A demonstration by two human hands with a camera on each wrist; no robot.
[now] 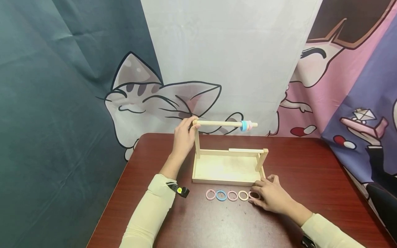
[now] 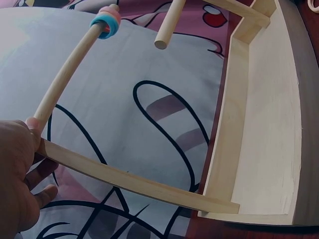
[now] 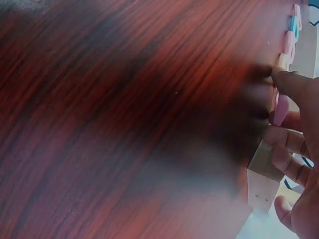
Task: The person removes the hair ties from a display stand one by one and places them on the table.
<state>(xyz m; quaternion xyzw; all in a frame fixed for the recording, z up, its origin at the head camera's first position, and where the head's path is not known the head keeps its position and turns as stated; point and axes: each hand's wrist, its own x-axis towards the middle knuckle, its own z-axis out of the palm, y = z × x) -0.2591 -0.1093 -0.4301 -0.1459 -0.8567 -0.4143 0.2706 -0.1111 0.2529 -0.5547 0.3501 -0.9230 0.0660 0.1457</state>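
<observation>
A pale wooden rack point(image 1: 226, 181) stands on the table, with a tray base and an upright post at each side. My left hand point(image 1: 183, 135) grips the top of the tall left post, where a wooden rod point(image 1: 218, 123) juts to the right. Near the rod's free end hang a blue ring point(image 1: 243, 126) and a pink ring point(image 1: 249, 125). My right hand point(image 1: 273, 196) is at the right end of a row of rings, thumb and finger on either side of a pink ring point(image 3: 281, 108). Fingers partly hide this ring.
Left of the right hand lie a cream ring point(image 1: 243, 196), a pink ring point(image 1: 232, 196), a blue ring point(image 1: 221, 195) and another pink ring point(image 1: 210, 195). A shorter rod point(image 1: 246, 151) extends leftward from the right post point(image 1: 262, 160). A printed curtain point(image 1: 235, 62) hangs behind the table point(image 1: 217, 227).
</observation>
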